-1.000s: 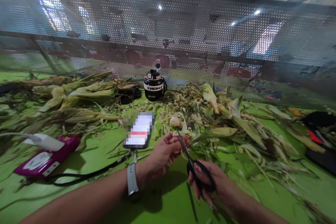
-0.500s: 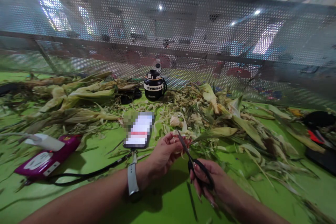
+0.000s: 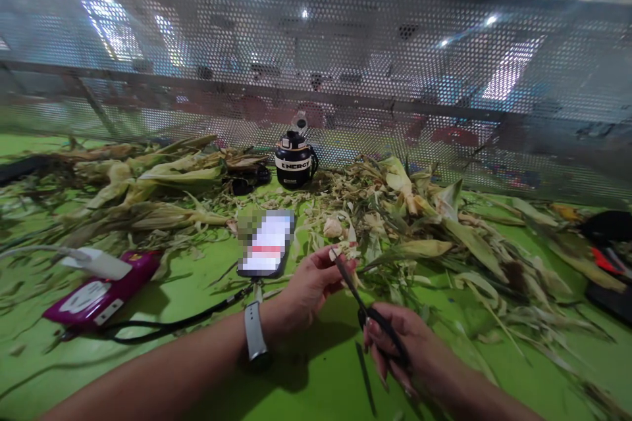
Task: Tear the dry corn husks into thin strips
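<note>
Between the fingertips of my left hand (image 3: 313, 286) is a small pale plant piece (image 3: 350, 250), partly covered by the fingers; its exact kind is unclear. My right hand (image 3: 419, 352) grips the black handles of a pair of scissors (image 3: 351, 281). Their blades point up and left, with the tip against or just in front of the pale piece. A rounded cream-coloured lump (image 3: 332, 228) lies on the green table (image 3: 316, 388) just beyond my left hand.
Corn husks (image 3: 172, 177) lie at the left, with a larger heap of husks and shreds (image 3: 409, 204) at the right. A phone (image 3: 269, 243), black bottle (image 3: 295, 161) and purple power strip (image 3: 91, 299) stand or lie around. A perforated metal screen (image 3: 345, 59) rises behind.
The whole view has shifted slightly, so things appear a little further right. The scissors' handles look closer together. Both hands keep their holds near the same spot.
</note>
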Available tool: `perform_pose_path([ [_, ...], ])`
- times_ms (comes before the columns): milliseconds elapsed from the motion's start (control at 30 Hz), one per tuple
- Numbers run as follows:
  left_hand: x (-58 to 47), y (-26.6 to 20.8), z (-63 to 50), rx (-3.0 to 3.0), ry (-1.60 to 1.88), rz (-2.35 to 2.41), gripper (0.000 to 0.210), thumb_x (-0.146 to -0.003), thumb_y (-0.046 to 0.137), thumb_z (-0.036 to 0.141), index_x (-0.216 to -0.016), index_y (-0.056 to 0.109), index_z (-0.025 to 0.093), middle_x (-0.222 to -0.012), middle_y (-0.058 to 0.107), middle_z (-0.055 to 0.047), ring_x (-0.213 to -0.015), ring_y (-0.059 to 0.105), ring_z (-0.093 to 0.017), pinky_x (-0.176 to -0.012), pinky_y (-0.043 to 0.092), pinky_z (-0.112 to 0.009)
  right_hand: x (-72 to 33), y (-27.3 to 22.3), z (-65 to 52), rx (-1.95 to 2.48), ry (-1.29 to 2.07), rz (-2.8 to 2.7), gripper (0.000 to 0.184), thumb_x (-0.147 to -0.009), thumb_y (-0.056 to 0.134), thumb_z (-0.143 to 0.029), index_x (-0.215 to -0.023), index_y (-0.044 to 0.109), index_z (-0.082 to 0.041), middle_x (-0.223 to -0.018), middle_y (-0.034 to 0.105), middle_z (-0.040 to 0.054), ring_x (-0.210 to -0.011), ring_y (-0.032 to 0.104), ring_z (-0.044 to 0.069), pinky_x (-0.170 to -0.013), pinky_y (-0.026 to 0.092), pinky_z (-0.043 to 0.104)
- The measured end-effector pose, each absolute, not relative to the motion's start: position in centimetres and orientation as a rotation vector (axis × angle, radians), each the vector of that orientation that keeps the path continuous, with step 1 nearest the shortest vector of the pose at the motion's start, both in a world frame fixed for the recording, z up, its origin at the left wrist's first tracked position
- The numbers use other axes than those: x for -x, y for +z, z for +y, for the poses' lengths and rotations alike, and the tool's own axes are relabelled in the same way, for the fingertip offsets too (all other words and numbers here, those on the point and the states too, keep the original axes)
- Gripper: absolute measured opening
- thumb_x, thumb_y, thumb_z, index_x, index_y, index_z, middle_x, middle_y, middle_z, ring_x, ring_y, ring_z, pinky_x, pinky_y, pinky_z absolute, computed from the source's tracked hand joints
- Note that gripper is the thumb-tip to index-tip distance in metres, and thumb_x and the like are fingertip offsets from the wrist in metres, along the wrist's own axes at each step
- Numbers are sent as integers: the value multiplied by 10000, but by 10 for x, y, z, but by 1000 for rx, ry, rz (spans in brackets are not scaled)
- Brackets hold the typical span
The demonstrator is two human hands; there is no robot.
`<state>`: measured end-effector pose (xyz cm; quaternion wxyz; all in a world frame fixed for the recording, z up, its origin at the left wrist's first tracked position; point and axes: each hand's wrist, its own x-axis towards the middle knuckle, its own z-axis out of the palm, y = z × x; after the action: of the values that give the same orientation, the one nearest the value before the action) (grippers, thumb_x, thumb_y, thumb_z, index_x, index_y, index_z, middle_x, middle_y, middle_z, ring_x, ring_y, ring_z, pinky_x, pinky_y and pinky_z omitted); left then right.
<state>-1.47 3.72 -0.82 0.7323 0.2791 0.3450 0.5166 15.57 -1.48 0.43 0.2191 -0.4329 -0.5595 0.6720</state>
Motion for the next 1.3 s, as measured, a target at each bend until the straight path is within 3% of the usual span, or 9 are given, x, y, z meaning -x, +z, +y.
perform_pose_path([
  [267,17,2,35,-555,1227,759,485,-502,857,122,-898,591,212,-693,639,57,-701,651,-137,-670,509,-254,-151,5,-17,1221,1888,-1531,527,-716,550,-692,-743,469,-171,-520,546,-53,-291,308,4,-284,231,129],
  [467,15,9,28,-612,1186,741,497,-583,819,136,-1023,599,205,-905,690,-23,-922,663,-189,-830,500,-295,-147,4,-19,1196,1894,-1582,562,-697,546,-715,-738,465,-160,-524,536,-42,-331,351,16,-314,259,139],
  [733,12,9,28,-510,1249,740,480,-588,776,30,-990,570,190,-876,686,-22,-935,671,-195,-896,494,-312,-147,-5,-23,1152,1908,-1569,530,-736,538,-688,-753,464,-163,-545,529,-44,-350,346,20,-333,269,146],
  [900,10,8,31,-452,1262,775,475,-585,767,0,-960,549,194,-797,679,-2,-907,681,-197,-892,500,-326,-147,-17,-22,1152,1897,-1510,497,-736,584,-650,-736,458,-169,-513,452,-74,-379,313,24,-354,213,156],
  [1167,12,2,33,-542,1252,741,485,-557,805,50,-973,597,187,-878,691,-26,-958,652,-203,-851,505,-307,-146,-21,-24,1173,1867,-1502,460,-752,602,-603,-688,443,-176,-480,423,-85,-380,298,19,-377,203,164],
  [1300,11,1,33,-483,1273,738,510,-518,830,49,-926,560,192,-699,641,33,-889,672,-196,-838,512,-311,-145,-11,-23,1224,1887,-1499,514,-691,606,-666,-704,442,-179,-487,462,-80,-327,312,15,-319,206,155],
])
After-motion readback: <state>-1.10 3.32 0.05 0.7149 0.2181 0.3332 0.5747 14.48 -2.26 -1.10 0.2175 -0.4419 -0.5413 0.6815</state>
